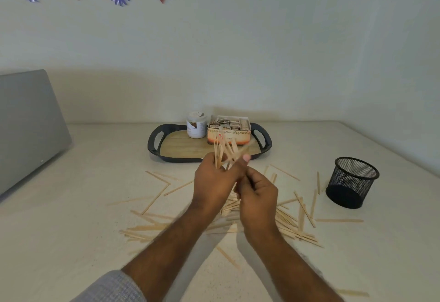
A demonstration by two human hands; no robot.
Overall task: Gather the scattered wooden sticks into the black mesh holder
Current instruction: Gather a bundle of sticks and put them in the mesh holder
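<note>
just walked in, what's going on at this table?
A person is collecting wooden sticks. The left hand grips a splayed bundle of sticks lifted above the table, and the right hand, fingers curled, is up against it, apparently adding or straightening sticks. Many scattered sticks lie loose on the table. The black mesh holder stands upright to the right, with no sticks showing in it. Behind the hands, a tray holds a jar and a box of packets.

Bare tabletop left & near edge: free passage. Loose sticks litter ctr. Tray blocks rear ctr. Mesh holder stands right, clear approach from above.
</note>
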